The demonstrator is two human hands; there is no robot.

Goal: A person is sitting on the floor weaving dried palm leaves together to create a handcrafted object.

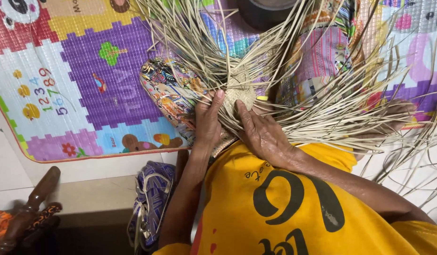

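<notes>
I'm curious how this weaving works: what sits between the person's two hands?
In the head view, the small woven centre of the straw-coloured strips lies between the left hand and the right hand; both hands touch it, and loose strips fan outward all around.

small woven straw centre (238,94), pale loose strands (322,118) fanning outward

Straw strips (294,94): pale tan, dry beige; woven centre (238,94) same tan. Play mat (86,75): purple, red, yellow, pale blue patches, cartoon flowers, coloured numerals, orange edge. Shirt (275,208): bright yellow, black print. Patchwork cloth (173,89): multicolour, pink, green, black motifs. Bag (150,203): purple-blue with white pattern. Floor (20,179): white tile.
</notes>
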